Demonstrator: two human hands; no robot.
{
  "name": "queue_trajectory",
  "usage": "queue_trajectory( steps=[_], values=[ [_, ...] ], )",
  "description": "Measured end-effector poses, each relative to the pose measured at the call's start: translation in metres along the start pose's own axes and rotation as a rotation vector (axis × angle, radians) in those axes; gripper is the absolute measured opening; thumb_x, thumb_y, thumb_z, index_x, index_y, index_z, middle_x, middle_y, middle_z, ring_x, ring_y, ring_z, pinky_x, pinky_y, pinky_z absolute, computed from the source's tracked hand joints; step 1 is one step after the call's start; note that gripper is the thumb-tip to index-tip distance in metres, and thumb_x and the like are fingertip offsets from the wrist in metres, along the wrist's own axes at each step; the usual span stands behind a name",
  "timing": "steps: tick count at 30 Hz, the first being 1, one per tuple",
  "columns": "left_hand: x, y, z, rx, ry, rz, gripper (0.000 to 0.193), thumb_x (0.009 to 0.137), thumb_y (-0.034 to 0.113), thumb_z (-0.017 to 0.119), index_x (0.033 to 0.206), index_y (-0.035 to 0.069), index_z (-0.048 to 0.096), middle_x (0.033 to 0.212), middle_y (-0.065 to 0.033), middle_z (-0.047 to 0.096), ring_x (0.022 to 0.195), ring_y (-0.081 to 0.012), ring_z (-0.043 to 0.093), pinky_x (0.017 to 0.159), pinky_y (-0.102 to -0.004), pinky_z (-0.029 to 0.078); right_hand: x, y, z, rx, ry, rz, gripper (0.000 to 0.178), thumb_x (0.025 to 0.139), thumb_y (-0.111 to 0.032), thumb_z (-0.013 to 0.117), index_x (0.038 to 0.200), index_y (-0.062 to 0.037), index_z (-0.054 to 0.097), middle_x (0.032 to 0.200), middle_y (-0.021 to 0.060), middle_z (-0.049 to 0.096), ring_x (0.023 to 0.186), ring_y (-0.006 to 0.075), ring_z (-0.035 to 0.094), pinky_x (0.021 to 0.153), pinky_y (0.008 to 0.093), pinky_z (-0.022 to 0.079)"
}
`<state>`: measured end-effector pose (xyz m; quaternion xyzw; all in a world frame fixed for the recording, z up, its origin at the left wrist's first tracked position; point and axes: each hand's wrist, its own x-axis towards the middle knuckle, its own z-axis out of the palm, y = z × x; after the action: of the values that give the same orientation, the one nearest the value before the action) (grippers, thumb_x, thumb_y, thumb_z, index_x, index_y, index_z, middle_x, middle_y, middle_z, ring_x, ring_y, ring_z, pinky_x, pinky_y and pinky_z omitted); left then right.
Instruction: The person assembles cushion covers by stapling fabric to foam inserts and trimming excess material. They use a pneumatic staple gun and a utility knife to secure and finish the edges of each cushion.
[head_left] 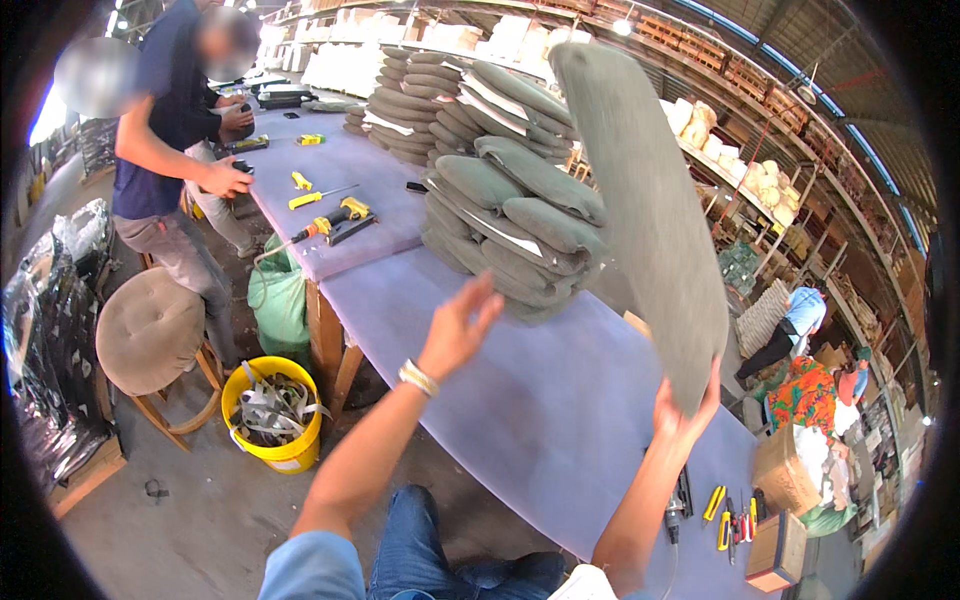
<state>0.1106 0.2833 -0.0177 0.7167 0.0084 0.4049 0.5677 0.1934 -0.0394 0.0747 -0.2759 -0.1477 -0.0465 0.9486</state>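
Observation:
My right hand (pixel 688 408) grips the lower end of a long grey-green padded cushion (pixel 650 210), which stands tilted up over the right part of the table. The cushion is slightly smeared by motion. My left hand (pixel 462 325) is raised above the tabletop with its fingers apart and nothing in it. Just beyond it rises a stack of similar folded grey-green cushions (pixel 510 240), some with white slips between them. More cushion piles (pixel 415 100) stand behind that stack.
Purple-grey cloth covers the table (pixel 480 420). A yellow-orange staple gun (pixel 345 215) with a hose and a screwdriver (pixel 320 197) lie at left. Several hand tools (pixel 735 520) lie at right by a small wooden box (pixel 776 552). A yellow bucket (pixel 310 430), round stool (pixel 150 330) and people (pixel 160 150) stand left.

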Motion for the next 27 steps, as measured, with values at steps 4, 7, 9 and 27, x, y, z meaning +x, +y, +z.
queue_trajectory(
  steps=[4,7,9,27],
  values=[
    [-0.101,-0.128,0.018,1.151,-0.228,-0.026,0.062,0.099,0.046,0.062,0.147,0.008,0.056,0.153,-0.0202,0.053,0.144,-0.0344,0.048,0.121,-0.0512,0.033,0.081,0.062,0.11,0.094,-0.032,0.067,0.049,0.101,-0.026,0.066,0.144,-0.007,0.055,0.147,0.0095,0.057,0.134,0.029,0.055,0.114,0.0492,0.04],
    [-0.094,-0.099,0.047,1.019,-0.332,-0.116,0.062,0.1,0.053,0.055,0.146,0.011,0.058,0.16,-0.0132,0.048,0.151,-0.0304,0.038,0.124,-0.0528,0.026,0.162,0.1,0.122,-0.018,-0.061,0.038,0.053,0.099,-0.027,0.067,0.147,-0.0086,0.052,0.153,0.0123,0.05,0.139,0.033,0.049,0.114,0.0644,0.034],
    [-0.094,-0.113,0.049,1.033,-0.255,-0.083,0.058,0.1,0.051,0.057,0.143,0.012,0.061,0.156,-0.0091,0.053,0.149,-0.0295,0.043,0.121,-0.0553,0.029,0.194,0.14,0.128,-0.157,-0.082,0.086,0.055,0.1,-0.021,0.065,0.149,-0.0058,0.045,0.151,0.0133,0.049,0.137,0.0366,0.05,0.103,0.0672,0.05],
    [-0.091,-0.104,0.047,1.062,-0.273,-0.099,0.054,0.098,0.046,0.061,0.141,0.014,0.064,0.154,-0.0101,0.055,0.147,-0.0294,0.046,0.122,-0.0547,0.029,0.23,0.217,0.109,-0.832,-0.067,0.042,0.069,0.104,-0.03,0.056,0.161,-0.0071,0.025,0.157,0.0231,0.037,0.125,0.0398,0.059,0.075,0.0448,0.069]
  ],
)
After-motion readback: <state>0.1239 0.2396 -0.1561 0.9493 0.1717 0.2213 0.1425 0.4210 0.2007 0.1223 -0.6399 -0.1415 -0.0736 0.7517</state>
